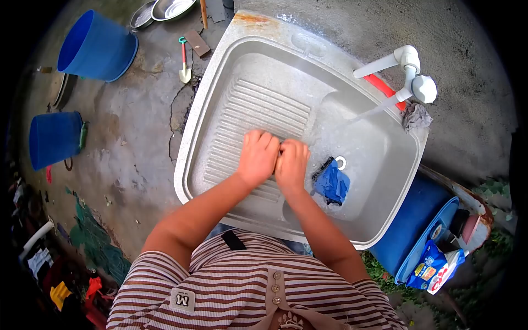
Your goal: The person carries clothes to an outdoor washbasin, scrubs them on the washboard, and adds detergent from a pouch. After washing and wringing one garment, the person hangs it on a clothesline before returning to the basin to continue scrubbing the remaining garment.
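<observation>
My left hand (258, 157) and my right hand (291, 164) are closed and pressed together over the ribbed washboard (264, 113) of a stone-grey sink (379, 170). A small dark bit shows between them, but my fingers hide what they grip. Right of my right hand, a wet, crumpled blue cloth (333, 184) with dark edges lies in the basin beside the round white drain (341, 163). Water (369, 114) runs from the white tap (406, 85) into the basin.
Two blue tubs (102, 49) stand on the concrete at left, near a toy shovel (185, 61) and a brick (197, 43). Metal bowls (171, 7) sit at the top. A blue barrel (410, 225) at right carries a blue-and-white packet (434, 267). A grey rag (417, 116) hangs by the tap.
</observation>
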### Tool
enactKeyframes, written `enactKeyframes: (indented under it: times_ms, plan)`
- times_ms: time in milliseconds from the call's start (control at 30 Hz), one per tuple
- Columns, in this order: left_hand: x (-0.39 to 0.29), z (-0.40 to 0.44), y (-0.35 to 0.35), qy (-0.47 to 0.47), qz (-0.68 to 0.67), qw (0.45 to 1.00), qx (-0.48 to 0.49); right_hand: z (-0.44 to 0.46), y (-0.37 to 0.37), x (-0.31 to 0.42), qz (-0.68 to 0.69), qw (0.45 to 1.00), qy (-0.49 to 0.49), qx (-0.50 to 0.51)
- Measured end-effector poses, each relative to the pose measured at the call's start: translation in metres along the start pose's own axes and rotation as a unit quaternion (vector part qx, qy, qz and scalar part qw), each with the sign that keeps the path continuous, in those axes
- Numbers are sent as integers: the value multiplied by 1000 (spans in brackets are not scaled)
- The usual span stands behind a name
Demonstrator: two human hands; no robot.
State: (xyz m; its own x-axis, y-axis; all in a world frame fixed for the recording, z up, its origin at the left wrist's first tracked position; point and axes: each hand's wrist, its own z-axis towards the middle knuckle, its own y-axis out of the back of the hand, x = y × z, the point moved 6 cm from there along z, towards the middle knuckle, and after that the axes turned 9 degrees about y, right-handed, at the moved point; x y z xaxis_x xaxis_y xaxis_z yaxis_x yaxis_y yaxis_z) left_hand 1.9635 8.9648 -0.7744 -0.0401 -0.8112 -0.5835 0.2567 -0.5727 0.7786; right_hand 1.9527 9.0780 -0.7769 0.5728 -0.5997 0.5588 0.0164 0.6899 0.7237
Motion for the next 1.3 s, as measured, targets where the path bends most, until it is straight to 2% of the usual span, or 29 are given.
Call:
enactKeyframes:
  times_ms: [67, 133, 200, 267, 333, 367, 433, 500, 567, 633, 667, 733, 767, 867, 900, 967, 1033, 1100, 1233, 1300]
  plan:
    - [-11, -45, 15, -28, -20, 998, 46, -32, 4, 22, 16, 1000, 12, -22]
    - [-6, -29, 7, -34, 3, 998, 46, -37, 1, 25, -11, 999, -7, -34]
    - [3, 4, -9, -12, 27, 999, 40, 9, -17, -7, -22, 1000, 9, -6]
    - [13, 57, -18, 29, 48, 998, -10, 66, -23, -37, -59, 997, -41, 35]
    - [28, 93, -32, 72, 89, 993, 8, 97, -30, -55, -74, 996, -46, -31]
    - [28, 99, -30, 64, 89, 994, -2, 102, -30, -57, -77, 995, -39, -41]
    - [16, 76, -19, 41, 68, 997, -7, 80, -25, -51, -71, 997, -34, -27]
    - [0, 41, 8, -15, 61, 996, -60, 51, -15, -40, -10, 999, -42, -21]
    - [-9, -9, 13, -3, 34, 999, 25, 16, 1, -14, 65, 996, -21, -54]
    - [-22, -55, 22, -45, 49, 998, 8, -29, 1, -3, 271, 939, -149, -152]
    - [-21, -61, 23, -42, 51, 998, 10, -30, -1, 3, 273, 938, -151, -149]
    - [-21, -71, 15, -54, 56, 989, 127, -39, -5, 1, 481, 784, -294, -261]
    - [-18, -66, 12, -53, 58, 989, 128, -31, -8, -4, 482, 783, -294, -261]
    - [-19, -39, 1, -79, 144, 975, 150, 10, -28, -24, 521, 814, -224, -125]
    - [-19, -37, -2, -76, 144, 975, 153, 14, -29, -30, 521, 813, -228, -123]
    - [-17, -34, -11, -63, 183, 965, 176, 26, -33, -32, 495, 850, -177, -25]
    - [-13, -26, -17, -62, 182, 961, 198, 34, -37, -43, 491, 857, -155, -16]
    - [-13, -23, -20, -59, 182, 957, 219, 42, -40, -48, 425, 899, -91, 50]
    - [-10, -24, -23, -19, 188, 952, 241, 45, -45, -49, 429, 897, -86, 57]
    - [-13, -21, -21, -8, 183, 956, 230, 45, -48, -52, 436, 885, -160, 20]
